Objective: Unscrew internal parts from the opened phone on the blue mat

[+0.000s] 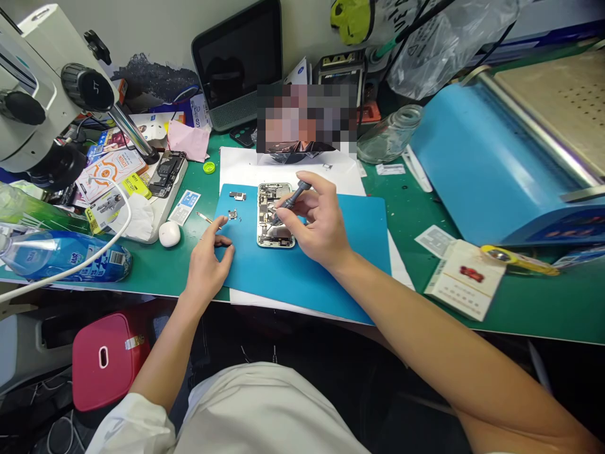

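Observation:
An opened phone (pixel 273 214) lies face down on a blue mat (pixel 302 265), its insides showing. My right hand (pixel 317 222) is closed around a dark screwdriver (pixel 290 200) whose tip rests inside the phone. My left hand (pixel 210 255) sits on the mat's left edge with its fingers curled and pinched on a pair of thin tweezers (pixel 205 219), which point up and left. Small loose parts (pixel 236 197) lie on the mat between the left hand and the phone.
A microscope (pixel 42 88) stands at the left over clutter: another opened phone (pixel 166 171), leaflets, a white earbud case (pixel 169 233), a plastic bottle (pixel 61 255). A tablet (pixel 239 60) leans on the wall. A glass jar (pixel 390 135) and a blue roller machine (pixel 510 151) stand at the right.

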Demonstrator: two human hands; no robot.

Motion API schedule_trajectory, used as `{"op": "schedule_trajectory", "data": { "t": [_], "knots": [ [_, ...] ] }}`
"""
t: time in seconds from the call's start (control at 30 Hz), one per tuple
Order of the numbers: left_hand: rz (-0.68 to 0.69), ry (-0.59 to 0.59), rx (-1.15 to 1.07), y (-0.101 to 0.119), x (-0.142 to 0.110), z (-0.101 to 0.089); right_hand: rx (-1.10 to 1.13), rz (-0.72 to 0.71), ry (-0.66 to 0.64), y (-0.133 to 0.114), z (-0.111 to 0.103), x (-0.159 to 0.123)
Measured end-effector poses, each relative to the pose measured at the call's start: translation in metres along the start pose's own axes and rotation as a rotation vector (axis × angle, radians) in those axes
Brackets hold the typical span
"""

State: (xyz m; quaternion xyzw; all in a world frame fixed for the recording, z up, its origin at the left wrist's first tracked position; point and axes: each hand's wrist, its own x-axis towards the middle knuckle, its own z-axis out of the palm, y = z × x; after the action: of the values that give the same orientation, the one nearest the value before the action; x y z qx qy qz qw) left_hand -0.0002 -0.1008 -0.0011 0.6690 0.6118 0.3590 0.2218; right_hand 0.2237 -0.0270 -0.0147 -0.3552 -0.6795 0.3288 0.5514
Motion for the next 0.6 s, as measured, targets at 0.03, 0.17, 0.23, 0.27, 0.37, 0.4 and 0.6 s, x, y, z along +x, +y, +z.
{"op": "schedule_trajectory", "data": {
  "t": [0.03,0.17,0.23,0.27,0.37,0.4,0.6],
  "knots": [
    [-0.003,-0.003,-0.001,0.0001,0.0,0.0,-0.005,-0.003,0.0,-0.0001,-0.0001,0.0001],
    [-0.006,-0.01,-0.005,0.0012,0.0003,-0.0007,0.011,-0.005,-0.005,-0.0001,-0.0003,0.0001],
    [0.01,-0.017,-0.018,0.0013,0.0006,-0.0013,0.027,-0.007,-0.007,0.0002,-0.0003,-0.0003],
    [0.02,-0.021,-0.027,0.0012,0.0008,-0.0016,0.029,-0.006,-0.006,0.0003,-0.0003,-0.0005],
    [0.038,-0.032,-0.05,0.0005,0.0011,-0.0023,0.027,0.007,-0.012,0.0004,-0.0004,-0.001],
    [0.039,-0.034,-0.052,0.0004,0.0011,-0.0024,0.025,0.011,-0.014,0.0004,-0.0004,-0.001],
    [0.044,-0.036,-0.019,0.0015,-0.0003,-0.0028,0.022,-0.009,-0.008,0.0005,0.0003,-0.0004]
  ]
}}
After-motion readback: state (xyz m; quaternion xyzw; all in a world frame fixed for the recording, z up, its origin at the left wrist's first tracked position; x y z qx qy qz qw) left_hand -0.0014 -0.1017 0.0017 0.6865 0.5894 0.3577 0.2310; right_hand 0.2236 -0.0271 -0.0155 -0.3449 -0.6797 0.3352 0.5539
